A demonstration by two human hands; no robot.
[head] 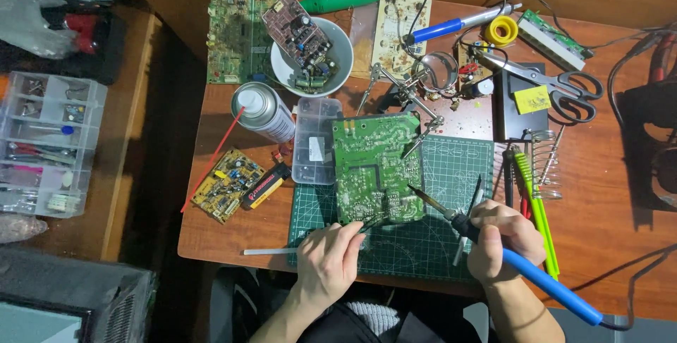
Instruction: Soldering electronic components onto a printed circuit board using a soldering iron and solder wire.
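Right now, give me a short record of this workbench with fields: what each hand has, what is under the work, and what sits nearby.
left hand: left hand rests at the near edge of the green circuit board, thin tweezers in its fingers
right hand: right hand grips a blue soldering iron, tip over the board
under the work: green cutting mat
behind: white bowl holding a smaller board
left of board: clear plastic box, spray can, yellow board
far right: scissors
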